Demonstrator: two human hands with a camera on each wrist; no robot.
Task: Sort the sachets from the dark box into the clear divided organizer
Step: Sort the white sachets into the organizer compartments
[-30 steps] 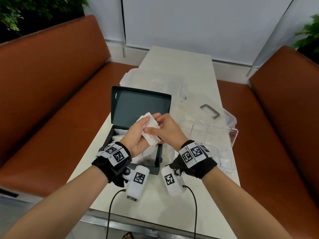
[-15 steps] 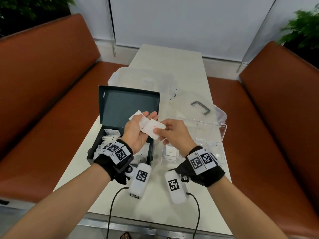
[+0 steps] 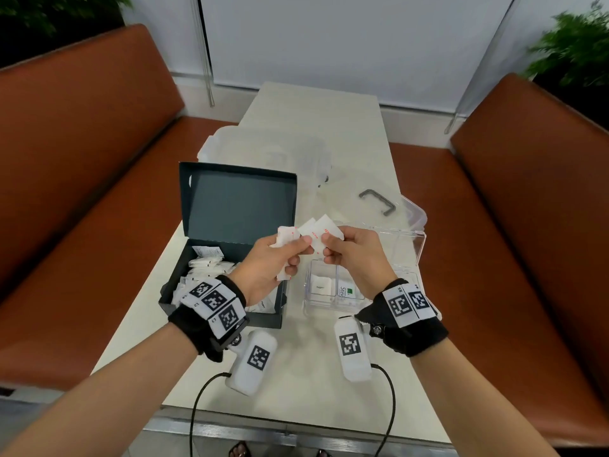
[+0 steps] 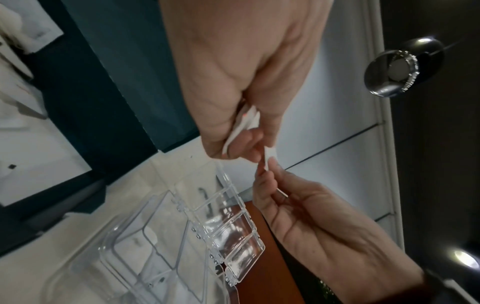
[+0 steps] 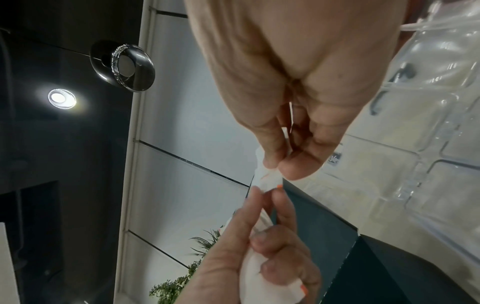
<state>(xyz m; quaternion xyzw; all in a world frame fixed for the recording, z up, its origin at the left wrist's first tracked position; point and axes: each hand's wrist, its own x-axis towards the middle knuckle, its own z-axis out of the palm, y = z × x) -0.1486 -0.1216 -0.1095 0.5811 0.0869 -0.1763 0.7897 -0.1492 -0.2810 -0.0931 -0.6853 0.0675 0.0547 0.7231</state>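
Note:
The dark box [image 3: 227,311] stands open at left on the table, with several white sachets [image 3: 206,263] inside. The clear divided organizer [image 3: 333,291] is to its right and holds two sachets in its near compartments. My left hand [image 3: 280,255] grips a small stack of white sachets with red print [image 3: 286,237] above the box's right edge. My right hand [image 3: 342,249] pinches white sachets [image 3: 321,227] beside it, fingertips nearly touching the left hand's. The left wrist view shows the stack [image 4: 242,125] in my left hand [image 4: 233,92]; the right wrist view shows the pinch [image 5: 267,174].
The organizer's clear lid with a grey handle [image 3: 377,201] lies open behind it. A clear plastic container [image 3: 267,150] sits at the back of the table. Brown benches [image 3: 82,192] flank the white table [image 3: 296,374]. Cables hang from my wrists over the near edge.
Both hands rose and shifted right, from over the dark box toward the gap between box and organizer. The right hand has drawn sachets out of the left hand's stack.

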